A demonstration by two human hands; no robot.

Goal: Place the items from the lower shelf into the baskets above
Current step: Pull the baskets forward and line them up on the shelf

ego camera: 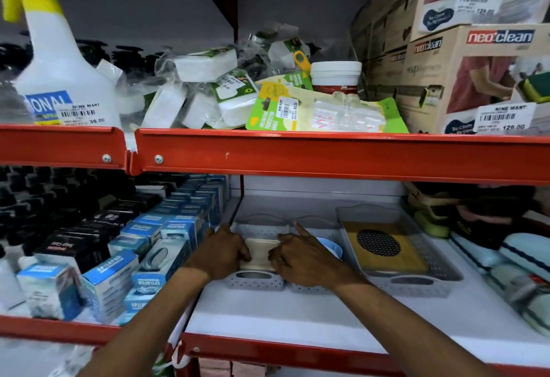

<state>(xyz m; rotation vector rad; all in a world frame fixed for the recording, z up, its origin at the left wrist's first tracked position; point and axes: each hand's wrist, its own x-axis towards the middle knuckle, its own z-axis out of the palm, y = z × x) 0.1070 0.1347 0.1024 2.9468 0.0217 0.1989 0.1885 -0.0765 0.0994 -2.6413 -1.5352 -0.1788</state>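
Three grey perforated baskets stand side by side on the white shelf. Over the left basket (256,283) both my hands hold a cream flat item (259,250): my left hand (221,253) grips its left side, my right hand (300,259) its right side, with the index finger raised. The middle basket (315,229) is mostly hidden under my right hand and shows a blue rim (333,247). The large right basket (416,283) holds a yellow pack with a black dotted disc (379,244).
Blue and black boxed goods (148,245) crowd the shelf to the left. Pale blue and green items (512,257) lie at the right. The red shelf beam (327,156) hangs just above, carrying sponge packs, a spray bottle (59,58) and cardboard boxes (476,73).
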